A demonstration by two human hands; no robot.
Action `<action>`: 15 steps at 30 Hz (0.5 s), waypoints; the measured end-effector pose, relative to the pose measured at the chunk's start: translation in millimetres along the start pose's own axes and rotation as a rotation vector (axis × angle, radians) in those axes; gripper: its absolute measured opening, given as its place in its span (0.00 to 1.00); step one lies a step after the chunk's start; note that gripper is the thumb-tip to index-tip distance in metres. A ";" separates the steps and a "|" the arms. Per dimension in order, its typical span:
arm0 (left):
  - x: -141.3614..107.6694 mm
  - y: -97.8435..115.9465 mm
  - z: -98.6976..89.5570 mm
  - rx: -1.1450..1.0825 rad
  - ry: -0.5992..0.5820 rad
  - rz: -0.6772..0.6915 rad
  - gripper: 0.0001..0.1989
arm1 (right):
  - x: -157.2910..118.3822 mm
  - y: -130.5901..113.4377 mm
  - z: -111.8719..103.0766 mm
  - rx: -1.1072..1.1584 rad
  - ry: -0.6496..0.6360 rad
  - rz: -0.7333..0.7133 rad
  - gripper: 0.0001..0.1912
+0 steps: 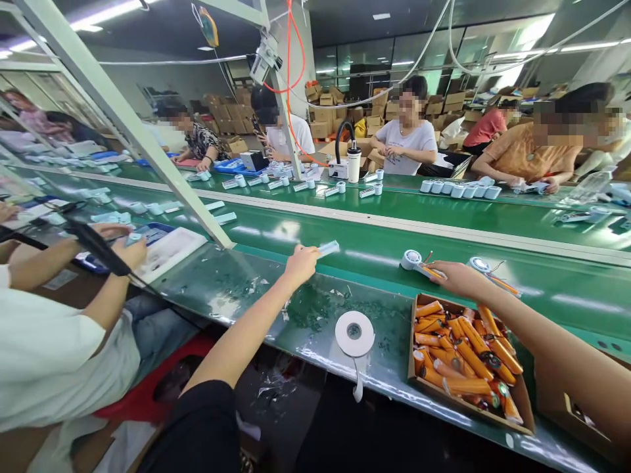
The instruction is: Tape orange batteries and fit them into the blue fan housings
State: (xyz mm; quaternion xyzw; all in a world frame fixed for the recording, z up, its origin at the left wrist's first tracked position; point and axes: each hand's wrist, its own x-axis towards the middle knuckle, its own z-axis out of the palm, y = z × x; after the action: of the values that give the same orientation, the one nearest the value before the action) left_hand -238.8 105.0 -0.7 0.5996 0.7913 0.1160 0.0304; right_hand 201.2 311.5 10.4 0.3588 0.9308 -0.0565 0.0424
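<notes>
My left hand (pixel 302 264) is closed around one end of a narrow light-blue plastic handle piece (pixel 329 248), over the near edge of the green conveyor belt. Farther right, my right hand (pixel 456 277) has its fingers closed on the handle end of a light-blue handheld fan body (pixel 411 259); its round head lies toward the left, and thin wires stick up beside it. Just beyond that hand rests a second fan body (pixel 479 264) with loose wires and an orange part along its handle. Under my right forearm stands a cardboard box (pixel 412 341) full of orange-wrapped battery cells (pixel 473 335).
A roll of white tape (pixel 341 336) lies on the bench, its loose end hanging over the edge. A metal post (pixel 162 171) slants down to the bench at left. A co-worker's hands (pixel 131 249) work beside a white foam tray (pixel 172 253). Other people sit across the belt.
</notes>
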 end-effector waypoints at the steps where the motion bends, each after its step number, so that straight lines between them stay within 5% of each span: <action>1: -19.5 4.2 2.2 0.013 -0.020 0.025 0.16 | -8.3 -2.5 -3.6 0.029 0.052 -0.028 0.28; 6: -100.0 39.9 12.6 0.066 -0.047 0.152 0.20 | -46.8 -45.1 -13.4 0.093 0.202 -0.166 0.26; 11: -134.5 85.4 29.5 0.072 -0.255 0.704 0.23 | -84.1 -112.8 -14.3 0.248 0.315 -0.351 0.22; 15: -146.9 91.6 35.8 0.089 -0.309 0.686 0.23 | -119.6 -146.8 -18.7 0.446 0.283 -0.394 0.18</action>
State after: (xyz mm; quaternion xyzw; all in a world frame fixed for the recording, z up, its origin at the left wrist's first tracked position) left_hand -104.9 -6.9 -28.7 0.8410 0.5346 -0.0071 0.0828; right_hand 190.1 126.6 54.2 0.1767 0.9436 -0.2159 -0.1786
